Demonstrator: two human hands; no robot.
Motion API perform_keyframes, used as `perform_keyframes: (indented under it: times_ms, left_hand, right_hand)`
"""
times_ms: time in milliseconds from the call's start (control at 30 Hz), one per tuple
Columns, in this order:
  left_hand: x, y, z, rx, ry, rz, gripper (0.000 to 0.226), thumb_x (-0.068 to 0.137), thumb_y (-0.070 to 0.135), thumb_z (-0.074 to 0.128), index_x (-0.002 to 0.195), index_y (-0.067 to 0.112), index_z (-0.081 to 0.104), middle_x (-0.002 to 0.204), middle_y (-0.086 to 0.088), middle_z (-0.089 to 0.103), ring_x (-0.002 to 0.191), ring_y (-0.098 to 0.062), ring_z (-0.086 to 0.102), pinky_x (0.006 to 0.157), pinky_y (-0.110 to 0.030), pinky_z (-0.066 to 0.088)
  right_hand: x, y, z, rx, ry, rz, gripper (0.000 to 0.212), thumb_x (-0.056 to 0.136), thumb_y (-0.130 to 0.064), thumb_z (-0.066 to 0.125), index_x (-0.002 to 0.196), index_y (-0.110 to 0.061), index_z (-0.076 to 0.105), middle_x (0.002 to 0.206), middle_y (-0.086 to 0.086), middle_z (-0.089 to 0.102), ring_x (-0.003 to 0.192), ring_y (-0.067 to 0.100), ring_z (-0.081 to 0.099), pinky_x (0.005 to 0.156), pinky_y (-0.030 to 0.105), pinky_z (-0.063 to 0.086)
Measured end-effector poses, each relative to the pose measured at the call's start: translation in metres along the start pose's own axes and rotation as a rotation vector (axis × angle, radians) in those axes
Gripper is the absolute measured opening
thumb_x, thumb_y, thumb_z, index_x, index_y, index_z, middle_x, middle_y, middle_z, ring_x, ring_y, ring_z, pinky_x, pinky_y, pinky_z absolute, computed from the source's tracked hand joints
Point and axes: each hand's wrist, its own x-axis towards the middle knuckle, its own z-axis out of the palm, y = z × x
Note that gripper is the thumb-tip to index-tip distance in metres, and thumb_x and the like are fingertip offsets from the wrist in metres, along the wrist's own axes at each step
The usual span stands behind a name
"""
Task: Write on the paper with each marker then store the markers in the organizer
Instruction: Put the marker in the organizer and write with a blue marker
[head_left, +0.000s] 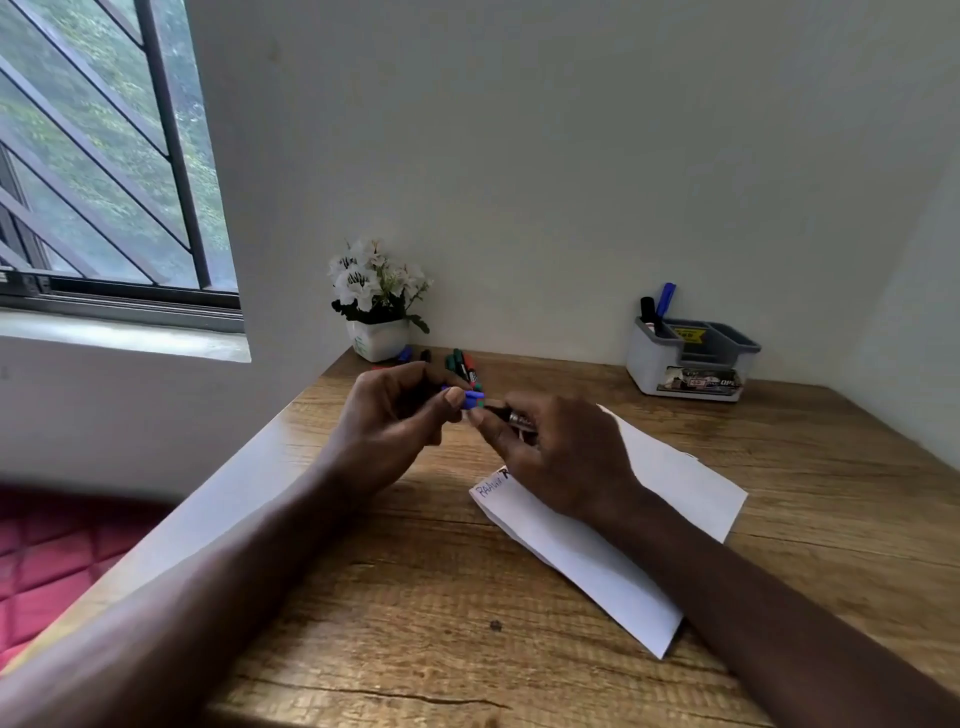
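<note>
Above the wooden desk, my left hand (400, 410) pinches the blue cap (471, 400) of a marker. My right hand (550, 452) grips the marker's dark barrel (519, 417); cap and barrel meet between the hands. A white paper (675, 478) lies under my right hand, with blue and black writing at its near left corner. The grey and white organizer (691, 364) stands at the back right with a black and a blue marker upright in its left slot. Several loose markers (462, 366), green, red, black and blue, lie near the back wall.
A white pot of white flowers (378, 304) stands at the desk's back left corner, beside the loose markers. The wall runs behind the desk. A window is at upper left. The desk's left edge drops to a red quilted surface (52, 561).
</note>
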Motion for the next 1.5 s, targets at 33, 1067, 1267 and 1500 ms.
perform_keyframes:
  times_ms: [33,1067,1267,1500]
  left_hand:
    - [0.001,-0.001,-0.002,0.019,0.044,-0.002,0.011,0.096,0.012,0.068,0.102,0.005,0.075,0.079,-0.008,0.072,0.063,-0.014,0.061,0.057,-0.026,0.051]
    - [0.010,-0.011,0.000,0.892,-0.043,-0.227,0.056,0.079,0.076,0.062,0.119,0.037,0.063,0.128,0.009,0.063,0.116,-0.018,0.059,0.096,-0.046,0.049]
    - [-0.008,0.003,-0.001,0.971,-0.248,-0.545,0.133,0.050,0.109,0.020,0.157,0.031,0.028,0.168,-0.005,0.022,0.152,-0.028,0.024,0.120,-0.061,0.013]
    - [-0.008,0.001,-0.002,1.043,-0.404,-0.587,0.142,0.051,0.109,0.031,0.163,0.025,0.007,0.171,-0.005,-0.005,0.158,-0.024,0.000,0.120,-0.068,-0.003]
  right_hand:
    - [0.001,0.002,-0.001,0.022,0.031,0.028,0.052,0.093,-0.070,0.035,0.073,-0.027,0.057,0.063,-0.010,0.059,0.062,0.011,0.057,0.053,0.031,0.042]
    - [0.012,0.027,0.000,1.005,-0.021,0.657,0.037,0.100,-0.003,0.037,0.099,-0.014,0.073,0.082,0.013,0.071,0.054,0.013,0.058,0.041,0.019,0.041]
    - [0.007,0.023,-0.002,0.970,0.046,0.623,0.042,0.096,0.000,0.036,0.099,-0.024,0.070,0.094,0.012,0.071,0.065,0.014,0.060,0.046,0.018,0.048]
    - [0.002,0.016,0.000,1.073,0.090,0.608,0.047,0.094,0.004,0.034,0.116,-0.024,0.065,0.101,0.011,0.067,0.077,0.016,0.062,0.050,0.023,0.050]
